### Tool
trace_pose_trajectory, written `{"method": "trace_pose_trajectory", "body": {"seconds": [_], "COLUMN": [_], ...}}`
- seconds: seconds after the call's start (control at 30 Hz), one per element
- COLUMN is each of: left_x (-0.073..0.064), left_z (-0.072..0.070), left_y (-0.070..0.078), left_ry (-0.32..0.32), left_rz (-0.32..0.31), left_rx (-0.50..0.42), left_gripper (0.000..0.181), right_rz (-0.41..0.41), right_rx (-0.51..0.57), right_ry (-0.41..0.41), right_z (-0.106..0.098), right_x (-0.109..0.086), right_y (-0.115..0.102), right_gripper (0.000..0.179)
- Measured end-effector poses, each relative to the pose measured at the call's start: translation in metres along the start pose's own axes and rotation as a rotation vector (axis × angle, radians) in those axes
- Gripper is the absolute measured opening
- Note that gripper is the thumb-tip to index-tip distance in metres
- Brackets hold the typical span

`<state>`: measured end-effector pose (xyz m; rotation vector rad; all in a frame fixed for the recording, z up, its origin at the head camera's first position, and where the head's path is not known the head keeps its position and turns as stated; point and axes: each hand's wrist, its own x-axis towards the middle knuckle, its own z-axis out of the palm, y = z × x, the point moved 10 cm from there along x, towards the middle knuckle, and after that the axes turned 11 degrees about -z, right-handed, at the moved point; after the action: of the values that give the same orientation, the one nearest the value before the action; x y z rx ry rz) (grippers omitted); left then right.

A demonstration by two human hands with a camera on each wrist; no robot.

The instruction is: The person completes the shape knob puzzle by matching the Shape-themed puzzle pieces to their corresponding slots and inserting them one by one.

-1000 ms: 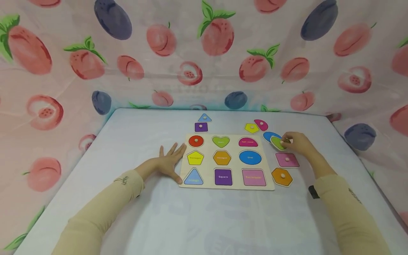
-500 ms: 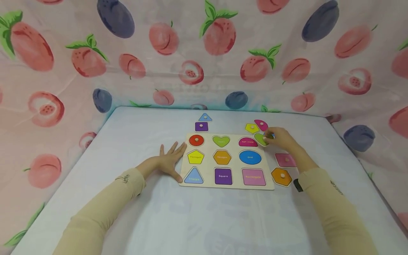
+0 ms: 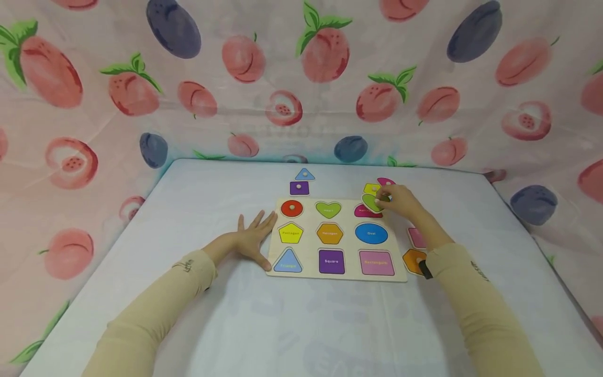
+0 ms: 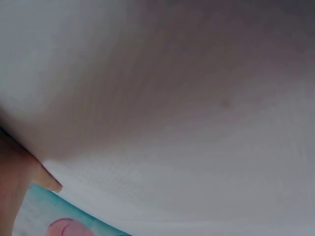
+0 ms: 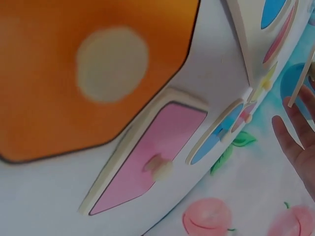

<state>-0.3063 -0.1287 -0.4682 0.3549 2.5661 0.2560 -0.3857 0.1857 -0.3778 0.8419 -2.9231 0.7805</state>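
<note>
A pale wooden shape puzzle board [image 3: 308, 248] lies on the white table. Its left edge is touched by my left hand [image 3: 252, 241], fingers spread; in the left wrist view only part of that hand [image 4: 17, 179] shows. My right hand [image 3: 398, 201] pinches a green puzzle piece [image 3: 370, 202] by its knob, tilted over the board's top right corner. It partly covers the half-round recess [image 3: 366, 212]. Fingers hide some of the piece, so its full outline does not show. A red circle piece [image 3: 292, 208] sits at the board's top left, and a green heart recess [image 3: 328, 210] is beside it.
Behind the board lie a blue triangle piece [image 3: 305, 174] and a purple square piece [image 3: 299, 188]. Yellow [image 3: 370, 188] and magenta [image 3: 385, 181] pieces lie behind the right hand. Right of the board are a pink rectangle [image 5: 147, 162], an orange hexagon [image 5: 49, 98] and a blue oval [image 5: 216, 135].
My right hand has carried the green piece leftward from beside the blue oval piece to above the board's top right corner. My left hand stays at the board's edge.
</note>
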Motion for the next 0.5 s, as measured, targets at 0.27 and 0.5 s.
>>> {"method": "trace_pose_trajectory", "body": {"seconds": [0.27, 0.5], "left_x": [-0.003, -0.002], "left_z": [0.0, 0.0], "left_y": [0.003, 0.003], "left_ry": [0.003, -0.004], "left_rz": [0.002, -0.006], "left_rx": [0.008, 0.002], "left_gripper": [0.135, 0.135], "right_rz": [-0.016, -0.02], "right_rx": [-0.014, -0.018], "right_ry": [-0.028, -0.053], "right_z": [0.015, 0.024], "right_x": [0.011, 0.018], "right_y": [-0.002, -0.008], "right_gripper": [0.012, 0.011]}}
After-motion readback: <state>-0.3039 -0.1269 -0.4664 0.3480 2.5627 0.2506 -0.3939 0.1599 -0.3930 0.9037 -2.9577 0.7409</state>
